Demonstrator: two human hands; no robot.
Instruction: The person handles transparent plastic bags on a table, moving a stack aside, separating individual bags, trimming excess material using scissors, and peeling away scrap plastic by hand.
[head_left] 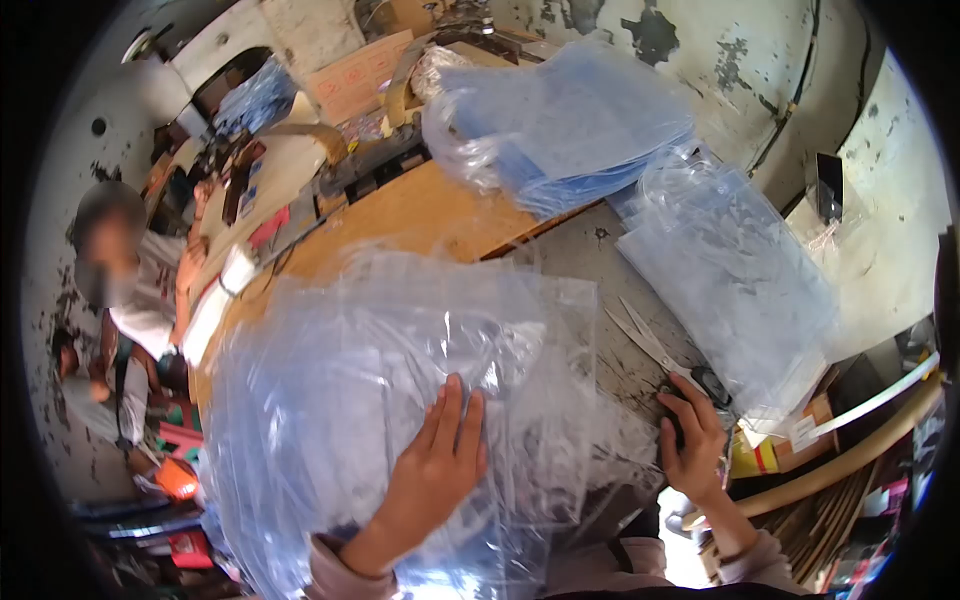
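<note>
Plastic sheets (330, 400): piled in loose layers over the wooden table (400, 215); slick film is best kept flat under light, even pressure, with creases eased outward
Left hand (425, 485): laid on the top sheet, fingers nearly straight, slightly spread, nothing seen gripped
Right hand (697, 455): placed by the handles of the scissors (664, 358), fingers half curled, thumb apart; whether a handle is gripped cannot be told
Scissor blades: parted slightly, pointed away

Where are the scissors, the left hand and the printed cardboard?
Scissors (660, 355): head view, metal blades near the handles.
Left hand (436, 468): head view, its back.
Printed cardboard (358, 78): head view, its printed face.
</note>
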